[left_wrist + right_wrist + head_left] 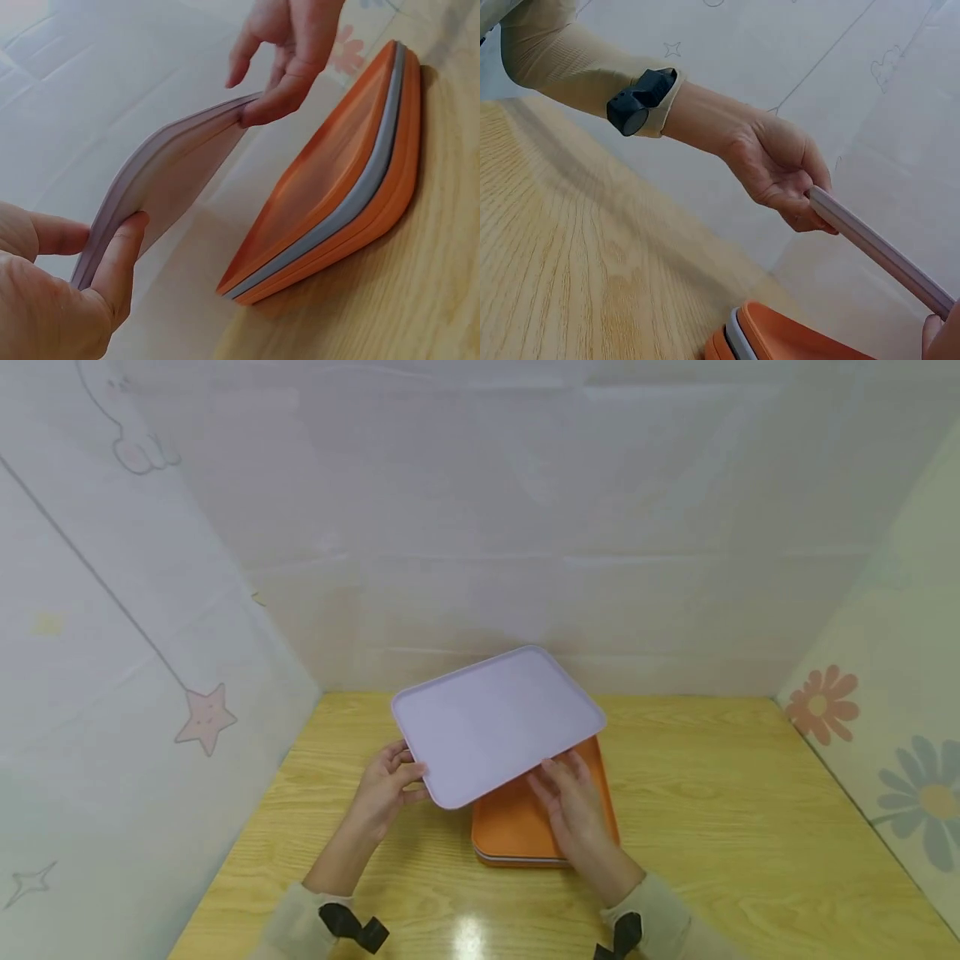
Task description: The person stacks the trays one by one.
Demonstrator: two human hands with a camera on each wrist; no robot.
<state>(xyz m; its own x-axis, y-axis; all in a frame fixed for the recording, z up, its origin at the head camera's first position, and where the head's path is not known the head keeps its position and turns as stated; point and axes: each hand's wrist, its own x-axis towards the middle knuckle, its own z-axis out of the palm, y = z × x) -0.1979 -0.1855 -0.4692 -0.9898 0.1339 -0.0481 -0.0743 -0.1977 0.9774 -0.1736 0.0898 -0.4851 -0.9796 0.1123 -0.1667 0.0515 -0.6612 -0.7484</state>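
Observation:
A light purple tray (495, 727) is held tilted above the table, over the back part of a stack of trays. My left hand (386, 785) grips its left end, thumb on top and fingers beneath. At the near long edge is my right hand (573, 802), its digits on both sides of the rim; how firmly they pinch is unclear. Below lies the stack, an orange tray (517, 822) uppermost. In the left wrist view a grey tray (360, 187) shows between the upper orange tray and a lower orange tray (397, 202).
The stack rests on a wood-grain table (720, 810). Pale cloth walls (562, 527) with printed stars and flowers enclose the left, back and right sides. Dark devices (352, 927) are strapped at both sleeve cuffs.

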